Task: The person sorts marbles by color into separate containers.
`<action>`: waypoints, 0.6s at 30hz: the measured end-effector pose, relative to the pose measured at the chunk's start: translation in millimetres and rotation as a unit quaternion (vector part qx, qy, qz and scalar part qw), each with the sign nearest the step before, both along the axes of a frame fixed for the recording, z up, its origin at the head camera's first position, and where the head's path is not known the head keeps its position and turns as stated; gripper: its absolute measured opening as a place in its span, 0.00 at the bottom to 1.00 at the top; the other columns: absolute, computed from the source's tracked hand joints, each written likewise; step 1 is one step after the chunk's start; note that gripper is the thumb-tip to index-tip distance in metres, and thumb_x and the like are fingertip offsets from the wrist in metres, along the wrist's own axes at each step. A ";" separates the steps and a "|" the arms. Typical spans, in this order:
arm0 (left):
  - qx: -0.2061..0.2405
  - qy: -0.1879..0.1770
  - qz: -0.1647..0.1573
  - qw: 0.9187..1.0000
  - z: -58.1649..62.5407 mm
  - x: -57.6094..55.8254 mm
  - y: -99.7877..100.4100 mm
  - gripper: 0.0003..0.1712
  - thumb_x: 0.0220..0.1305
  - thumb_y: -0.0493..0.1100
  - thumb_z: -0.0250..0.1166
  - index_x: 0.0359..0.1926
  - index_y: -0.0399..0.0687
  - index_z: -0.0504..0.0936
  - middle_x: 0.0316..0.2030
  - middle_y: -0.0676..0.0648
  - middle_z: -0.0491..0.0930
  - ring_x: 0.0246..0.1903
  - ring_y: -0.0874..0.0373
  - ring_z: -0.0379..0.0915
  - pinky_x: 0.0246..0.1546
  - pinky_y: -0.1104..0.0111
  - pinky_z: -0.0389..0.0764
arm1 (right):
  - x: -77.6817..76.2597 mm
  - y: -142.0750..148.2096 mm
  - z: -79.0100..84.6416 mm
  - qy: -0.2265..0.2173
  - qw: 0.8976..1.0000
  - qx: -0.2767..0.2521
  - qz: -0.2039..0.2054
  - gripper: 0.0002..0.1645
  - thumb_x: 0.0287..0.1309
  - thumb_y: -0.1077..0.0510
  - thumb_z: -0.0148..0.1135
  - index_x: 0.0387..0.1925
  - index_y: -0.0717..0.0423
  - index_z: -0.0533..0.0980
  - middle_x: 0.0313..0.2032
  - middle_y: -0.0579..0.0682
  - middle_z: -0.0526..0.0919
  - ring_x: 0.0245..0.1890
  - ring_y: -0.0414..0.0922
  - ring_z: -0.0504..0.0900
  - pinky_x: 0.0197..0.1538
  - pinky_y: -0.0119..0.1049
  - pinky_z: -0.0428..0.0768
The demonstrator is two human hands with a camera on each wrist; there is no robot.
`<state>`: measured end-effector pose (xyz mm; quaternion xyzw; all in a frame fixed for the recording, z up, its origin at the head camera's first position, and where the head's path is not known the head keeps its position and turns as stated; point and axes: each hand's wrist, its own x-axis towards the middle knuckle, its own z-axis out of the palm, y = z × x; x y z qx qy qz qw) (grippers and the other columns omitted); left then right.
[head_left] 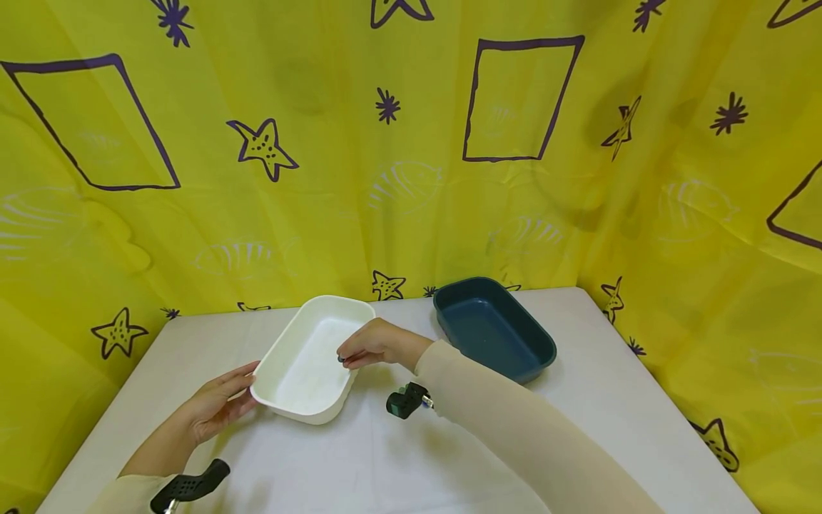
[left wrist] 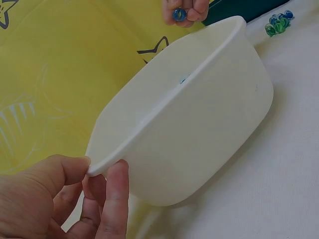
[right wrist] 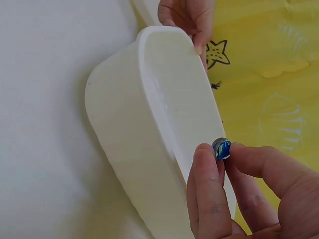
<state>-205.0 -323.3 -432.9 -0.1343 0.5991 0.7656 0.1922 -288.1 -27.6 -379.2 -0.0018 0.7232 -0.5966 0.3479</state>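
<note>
A white plastic tub (head_left: 302, 371) stands on the table at middle left. My left hand (head_left: 221, 401) pinches its near-left rim between thumb and fingers. Over the tub's right side, my right hand (head_left: 379, 344) holds a blue glass marble (right wrist: 222, 149) between thumb and fingertips. The right wrist view shows the marble's white and blue swirl. Inside the tub, a small bluish spot (left wrist: 184, 79) shows just behind the rim in the left wrist view. Several green and blue marbles (left wrist: 280, 23) lie on the table beyond the tub, hidden behind my right arm in the head view.
A dark teal tub (head_left: 494, 332) stands at the back right, partly covered by my right sleeve. Yellow curtains (head_left: 321, 214) with drawn stars and fish hang behind and beside the white table (head_left: 616, 385). Black camera mounts (head_left: 193, 484) are worn at both wrists.
</note>
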 end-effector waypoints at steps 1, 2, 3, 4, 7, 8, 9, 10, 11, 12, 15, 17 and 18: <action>0.001 -0.001 -0.001 1.000 -0.3 -0.2 -0.1 0.17 0.73 0.40 0.57 0.35 0.68 0.87 0.38 0.58 0.81 0.38 0.63 0.80 0.44 0.73 0.85 | -0.1 -0.8 -0.3 -0.002 1.000 0.002 -0.001 0.09 0.56 0.69 0.67 0.39 0.71 0.83 0.24 0.53 0.83 0.22 0.41 0.82 0.35 0.31 0.87; 0.003 0.000 -0.001 1.000 -0.8 -0.4 -0.3 0.17 0.73 0.40 0.57 0.35 0.67 0.87 0.38 0.57 0.81 0.38 0.63 0.80 0.44 0.72 0.85 | -0.1 -1.5 -0.7 -0.003 1.000 0.003 0.000 0.09 0.56 0.69 0.67 0.39 0.71 0.83 0.24 0.53 0.83 0.22 0.41 0.82 0.36 0.31 0.87; 0.005 0.000 -0.002 1.000 -1.0 -0.4 -0.3 0.17 0.73 0.40 0.57 0.35 0.67 0.87 0.38 0.57 0.81 0.38 0.63 0.80 0.44 0.72 0.85 | -0.2 -2.3 -1.1 -0.005 1.000 0.003 0.000 0.09 0.56 0.69 0.67 0.39 0.71 0.83 0.24 0.53 0.83 0.22 0.41 0.82 0.36 0.31 0.87; 0.004 -0.001 0.000 1.000 -1.1 -0.3 0.0 0.17 0.73 0.40 0.57 0.35 0.67 0.87 0.38 0.57 0.81 0.37 0.63 0.80 0.44 0.72 0.85 | -0.1 -3.1 -1.6 -0.007 1.000 0.004 0.001 0.09 0.57 0.69 0.67 0.39 0.71 0.83 0.24 0.53 0.83 0.22 0.41 0.82 0.36 0.31 0.86; 0.007 0.001 -0.002 1.000 -2.1 0.2 -0.2 0.16 0.73 0.40 0.57 0.36 0.66 0.87 0.39 0.57 0.81 0.38 0.63 0.79 0.44 0.72 0.85 | 0.0 -5.7 -2.9 -0.009 1.000 0.001 0.002 0.09 0.57 0.69 0.67 0.39 0.71 0.83 0.24 0.53 0.83 0.22 0.41 0.82 0.36 0.30 0.86; 0.004 0.001 -0.002 1.000 -2.1 0.0 -0.4 0.16 0.73 0.40 0.57 0.36 0.67 0.87 0.39 0.57 0.81 0.37 0.63 0.79 0.44 0.72 0.85 | 0.2 -6.6 -3.3 -0.008 1.000 -0.003 0.002 0.09 0.57 0.69 0.67 0.40 0.72 0.83 0.24 0.53 0.83 0.22 0.41 0.82 0.35 0.30 0.86; 0.002 0.000 -0.002 1.000 -2.1 -0.1 -0.4 0.16 0.73 0.40 0.58 0.35 0.67 0.87 0.39 0.57 0.81 0.37 0.63 0.79 0.44 0.72 0.85 | 0.6 -7.5 -3.4 -0.007 1.000 -0.005 0.003 0.10 0.57 0.70 0.66 0.40 0.72 0.82 0.24 0.53 0.83 0.21 0.41 0.82 0.35 0.30 0.86; 0.001 0.000 -0.002 1.000 -1.9 -0.2 -0.4 0.16 0.73 0.40 0.58 0.35 0.68 0.87 0.39 0.57 0.81 0.38 0.63 0.79 0.44 0.72 0.85 | 0.8 -8.7 -4.1 -0.005 1.000 -0.006 0.002 0.10 0.57 0.70 0.66 0.40 0.73 0.82 0.24 0.53 0.83 0.21 0.40 0.82 0.34 0.29 0.86; -0.001 0.001 -0.003 1.000 -1.8 -0.1 -0.3 0.16 0.73 0.40 0.58 0.36 0.68 0.87 0.39 0.57 0.81 0.38 0.63 0.79 0.44 0.72 0.85 | 1.0 -9.7 -4.6 -0.004 1.000 -0.009 0.001 0.10 0.57 0.70 0.66 0.41 0.73 0.82 0.24 0.53 0.83 0.21 0.40 0.81 0.34 0.29 0.86; -0.001 0.000 -0.004 1.000 -1.9 -0.3 -0.2 0.16 0.73 0.40 0.58 0.36 0.68 0.87 0.39 0.57 0.80 0.38 0.63 0.79 0.44 0.72 0.85 | 1.0 -10.9 -5.2 -0.002 1.000 -0.010 0.000 0.10 0.57 0.71 0.66 0.41 0.73 0.82 0.23 0.53 0.83 0.21 0.40 0.81 0.33 0.29 0.86; -0.003 -0.002 -0.003 1.000 -1.7 -0.7 0.2 0.16 0.72 0.40 0.58 0.36 0.67 0.87 0.39 0.57 0.81 0.38 0.63 0.79 0.44 0.72 0.84 | 1.0 -15.1 -6.8 0.000 1.000 -0.016 -0.003 0.10 0.56 0.72 0.65 0.40 0.75 0.81 0.23 0.53 0.83 0.20 0.40 0.81 0.35 0.30 0.87; -0.001 -0.001 -0.005 1.000 -2.2 -0.8 -0.1 0.16 0.73 0.40 0.58 0.36 0.67 0.87 0.39 0.57 0.81 0.38 0.63 0.80 0.45 0.72 0.84 | 0.5 -18.2 -7.4 0.001 1.000 -0.017 -0.004 0.09 0.56 0.73 0.65 0.40 0.75 0.81 0.23 0.53 0.82 0.21 0.40 0.80 0.37 0.31 0.87; -0.002 -0.003 -0.004 1.000 -2.3 -1.2 -0.4 0.16 0.72 0.40 0.58 0.36 0.67 0.87 0.39 0.57 0.81 0.38 0.63 0.80 0.45 0.72 0.84 | 0.4 -19.7 -7.5 0.001 1.000 -0.017 -0.003 0.09 0.56 0.73 0.65 0.40 0.75 0.81 0.23 0.53 0.82 0.21 0.41 0.80 0.38 0.32 0.87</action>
